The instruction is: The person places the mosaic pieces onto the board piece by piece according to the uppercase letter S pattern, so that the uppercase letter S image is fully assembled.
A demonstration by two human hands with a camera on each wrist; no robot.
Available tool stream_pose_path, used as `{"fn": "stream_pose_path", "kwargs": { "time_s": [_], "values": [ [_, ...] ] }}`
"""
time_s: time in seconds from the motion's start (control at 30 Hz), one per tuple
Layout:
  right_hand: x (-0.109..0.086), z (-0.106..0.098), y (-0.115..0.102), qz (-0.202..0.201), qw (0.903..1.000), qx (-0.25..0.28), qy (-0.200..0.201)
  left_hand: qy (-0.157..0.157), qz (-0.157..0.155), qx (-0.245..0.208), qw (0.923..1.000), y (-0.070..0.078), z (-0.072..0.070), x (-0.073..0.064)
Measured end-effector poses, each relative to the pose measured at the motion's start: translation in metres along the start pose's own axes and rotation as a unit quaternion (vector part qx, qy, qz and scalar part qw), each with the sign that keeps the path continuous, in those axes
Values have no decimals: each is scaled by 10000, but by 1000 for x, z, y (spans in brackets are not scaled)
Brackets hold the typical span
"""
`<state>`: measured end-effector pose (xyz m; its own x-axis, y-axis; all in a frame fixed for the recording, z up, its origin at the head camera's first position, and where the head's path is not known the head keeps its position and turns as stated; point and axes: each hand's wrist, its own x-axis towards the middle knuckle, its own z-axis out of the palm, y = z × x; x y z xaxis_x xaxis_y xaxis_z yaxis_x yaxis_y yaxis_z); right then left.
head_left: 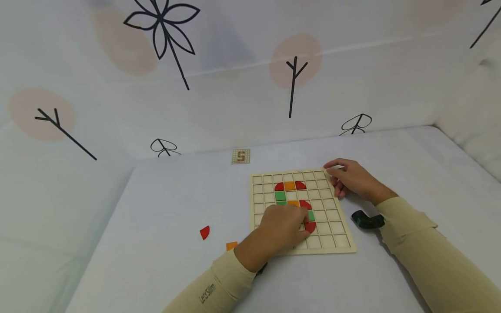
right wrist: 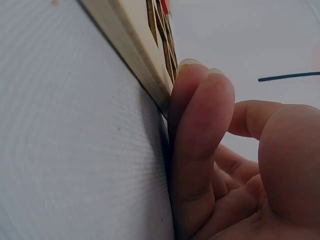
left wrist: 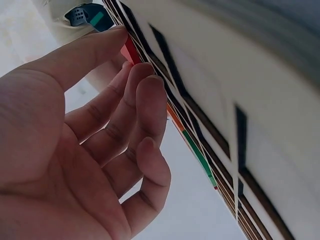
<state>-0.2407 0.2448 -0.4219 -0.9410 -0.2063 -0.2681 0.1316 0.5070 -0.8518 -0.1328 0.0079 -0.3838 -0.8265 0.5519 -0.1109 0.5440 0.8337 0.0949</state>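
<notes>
A pale wooden grid board (head_left: 322, 251) lies on the white table, with red, orange and green tiles set in a curving line. My left hand (head_left: 279, 226) reaches over its middle and pinches a red quarter-circle tile (head_left: 310, 227) between thumb and fingertips, low against the grid. Just above that tile is a green square tile (head_left: 311, 216); the left hand hides some cells. At the board's upper right corner, my right hand (head_left: 352, 178) touches the edge with loosely bent fingers. The right wrist view shows two fingertips (right wrist: 207, 95) against the board's side.
A small card (head_left: 240, 156) with an S-shaped tile pattern lies behind the board. To the left are a loose red quarter-circle tile (head_left: 205, 232) and an orange square tile (head_left: 232, 246). A dark curved device (head_left: 368, 220) sits at the right wrist. Printed white cloth (head_left: 235, 100) rises behind.
</notes>
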Motion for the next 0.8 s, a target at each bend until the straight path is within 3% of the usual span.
{"fn": "stream_pose_path", "kwargs": {
  "time_s": [0.8],
  "values": [
    [-1,1,-3,-64,10000,-36,-7,56,-9,76,10000,0,0,-1]
  ]
}}
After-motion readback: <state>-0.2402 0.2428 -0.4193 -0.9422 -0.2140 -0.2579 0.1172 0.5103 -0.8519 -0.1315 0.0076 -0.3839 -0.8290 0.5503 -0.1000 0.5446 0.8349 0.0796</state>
